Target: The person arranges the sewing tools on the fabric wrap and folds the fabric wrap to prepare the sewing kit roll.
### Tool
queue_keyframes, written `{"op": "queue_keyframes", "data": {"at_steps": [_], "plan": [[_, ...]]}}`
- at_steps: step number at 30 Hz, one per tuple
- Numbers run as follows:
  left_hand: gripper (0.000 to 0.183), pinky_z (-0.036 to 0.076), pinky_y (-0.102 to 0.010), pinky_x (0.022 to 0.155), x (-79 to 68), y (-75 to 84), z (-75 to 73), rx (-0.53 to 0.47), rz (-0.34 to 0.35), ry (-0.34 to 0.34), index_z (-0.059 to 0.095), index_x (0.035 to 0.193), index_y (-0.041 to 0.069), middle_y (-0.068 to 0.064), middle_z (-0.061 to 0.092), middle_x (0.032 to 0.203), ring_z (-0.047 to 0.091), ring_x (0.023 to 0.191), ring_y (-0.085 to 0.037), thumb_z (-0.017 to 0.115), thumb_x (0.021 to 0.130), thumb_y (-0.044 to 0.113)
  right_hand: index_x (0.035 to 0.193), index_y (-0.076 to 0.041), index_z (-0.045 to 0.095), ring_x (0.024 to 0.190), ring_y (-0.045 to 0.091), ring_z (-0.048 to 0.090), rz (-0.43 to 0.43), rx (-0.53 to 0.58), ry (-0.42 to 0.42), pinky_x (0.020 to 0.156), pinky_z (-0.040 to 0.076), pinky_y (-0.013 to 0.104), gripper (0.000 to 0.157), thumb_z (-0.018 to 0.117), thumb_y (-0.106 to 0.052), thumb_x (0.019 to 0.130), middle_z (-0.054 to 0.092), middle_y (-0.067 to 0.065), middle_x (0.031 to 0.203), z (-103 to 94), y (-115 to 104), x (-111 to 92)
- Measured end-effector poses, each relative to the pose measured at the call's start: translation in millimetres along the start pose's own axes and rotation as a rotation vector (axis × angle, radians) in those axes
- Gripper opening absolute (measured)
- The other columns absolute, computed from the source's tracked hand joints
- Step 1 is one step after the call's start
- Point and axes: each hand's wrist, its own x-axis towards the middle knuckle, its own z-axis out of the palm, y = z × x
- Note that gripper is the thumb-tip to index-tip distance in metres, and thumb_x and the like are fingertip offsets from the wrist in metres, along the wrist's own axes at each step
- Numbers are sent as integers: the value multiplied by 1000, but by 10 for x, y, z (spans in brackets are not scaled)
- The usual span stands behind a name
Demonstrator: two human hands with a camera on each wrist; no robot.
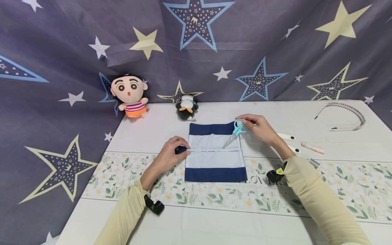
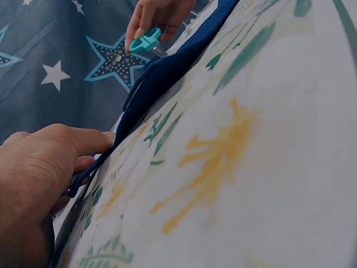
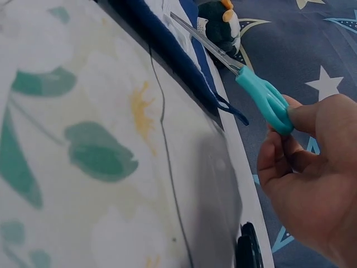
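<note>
A folded cloth (image 1: 214, 160) with navy bands at top and bottom and a pale middle lies flat on the table. A light strip or seam runs across its centre. At the cloth's left edge, my left hand (image 1: 168, 154) pinches the fabric between thumb and fingers, a navy piece showing by the palm. My right hand (image 1: 258, 127) holds scissors (image 1: 238, 128) by their turquoise handles over the cloth's upper right. Their blades look closed and point down-left, the tip by the centre strip. In the right wrist view, thumb and fingers pinch the scissors' handle (image 3: 265, 100).
Behind the cloth sit a plush doll (image 1: 131, 97) and a penguin plush (image 1: 186, 108). To the right lie two white objects (image 1: 286, 136), a pink box-cutter-like item (image 1: 313, 148) and a headband (image 1: 356, 117). A star-patterned curtain (image 1: 214, 85) hangs along the table's back edge.
</note>
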Motion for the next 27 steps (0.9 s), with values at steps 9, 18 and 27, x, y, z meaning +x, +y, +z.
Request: {"op": "queue_keyframes", "data": {"at_steps": [9,18,27], "plan": [[10,44,-50,94,-2,17,1,21,-7,-3,74,105,14,-5,62,121,53,114,-30,75,97,21,135,-1,66,89,27,59,24,34,-7,72,42,29,31,49,-11,111,66,22,122,29,10,21],[11,44,-47,89,2,14,-3,29,-14,-6,74,106,14,-5,62,121,52,110,-28,75,98,21,134,-1,66,89,30,62,6,24,-67,75,44,32,31,47,-9,111,67,20,123,107,-5,80],[11,43,-49,91,-6,-2,9,25,-25,-7,74,106,15,-4,61,122,52,112,-28,75,97,22,136,-1,66,101,32,66,5,-9,-140,81,49,37,32,47,-10,111,66,19,128,170,-12,156]]}}
